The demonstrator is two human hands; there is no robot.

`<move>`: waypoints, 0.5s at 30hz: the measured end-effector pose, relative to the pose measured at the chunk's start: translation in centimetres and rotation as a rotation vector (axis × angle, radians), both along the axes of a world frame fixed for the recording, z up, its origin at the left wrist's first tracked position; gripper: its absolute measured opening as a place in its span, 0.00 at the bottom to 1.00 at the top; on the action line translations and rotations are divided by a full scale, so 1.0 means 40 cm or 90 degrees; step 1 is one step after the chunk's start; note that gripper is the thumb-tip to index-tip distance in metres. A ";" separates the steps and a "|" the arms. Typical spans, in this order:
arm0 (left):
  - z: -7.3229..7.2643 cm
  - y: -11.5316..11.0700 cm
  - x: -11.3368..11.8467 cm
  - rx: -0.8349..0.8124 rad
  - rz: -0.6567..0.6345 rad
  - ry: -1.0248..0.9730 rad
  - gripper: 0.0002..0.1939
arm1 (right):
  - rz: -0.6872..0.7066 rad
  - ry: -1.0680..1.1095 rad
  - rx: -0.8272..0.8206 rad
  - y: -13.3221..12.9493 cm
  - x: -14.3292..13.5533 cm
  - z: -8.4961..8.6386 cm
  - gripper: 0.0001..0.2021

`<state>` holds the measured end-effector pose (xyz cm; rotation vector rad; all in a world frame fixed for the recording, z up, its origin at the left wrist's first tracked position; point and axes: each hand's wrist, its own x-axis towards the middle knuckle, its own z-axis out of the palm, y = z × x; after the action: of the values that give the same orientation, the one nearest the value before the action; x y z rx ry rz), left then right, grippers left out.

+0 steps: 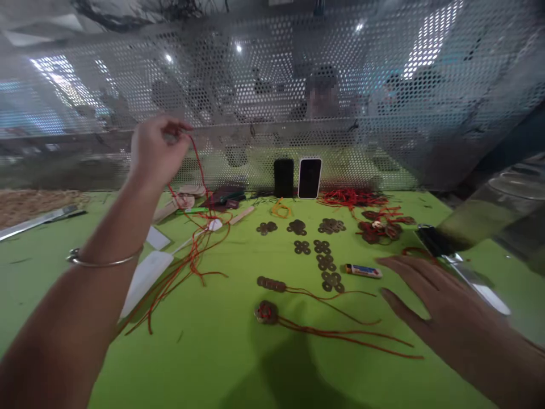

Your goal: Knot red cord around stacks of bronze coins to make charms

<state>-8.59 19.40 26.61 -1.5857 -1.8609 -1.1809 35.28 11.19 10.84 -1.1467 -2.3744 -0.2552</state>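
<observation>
My left hand (pixel 158 149) is raised above the back left of the table, its fingertips pinched on a thin red cord (pixel 197 156). That cord runs down towards a loose tangle of red cords (pixel 196 250). My right hand (pixel 443 301) hovers or rests at the right, fingers spread and holding nothing. By its fingertips lies a small white tube (pixel 364 271) with an orange and dark end. In the middle, a row of coins (pixel 271 284) and a round coin bundle laced with red (pixel 267 312) trail cord ends to the right. Small coin clusters (pixel 326 262) lie behind them.
Two phones (pixel 309 178) lean against a perforated metal screen (pixel 272 102). Red cords (pixel 353 197) and a corded coin pile (pixel 378 228) lie at back right, near a clear jar (pixel 494 204). A white slab-shaped object (pixel 147 278) is beside my left forearm. People show through the screen.
</observation>
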 end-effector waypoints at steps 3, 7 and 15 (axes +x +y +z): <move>0.038 -0.039 0.014 0.082 0.041 0.100 0.11 | 0.078 -0.032 -0.070 0.031 -0.099 0.034 0.17; 0.096 -0.074 0.021 0.033 0.041 0.257 0.12 | 0.162 -0.017 -0.186 0.075 -0.250 0.114 0.14; 0.189 -0.118 0.072 0.010 -0.044 0.297 0.15 | 0.329 0.236 -0.347 0.244 -0.613 0.233 0.42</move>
<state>-5.70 14.67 34.18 -1.7464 -1.5006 -0.7602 10.77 20.97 20.17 -0.6571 -2.3463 0.7506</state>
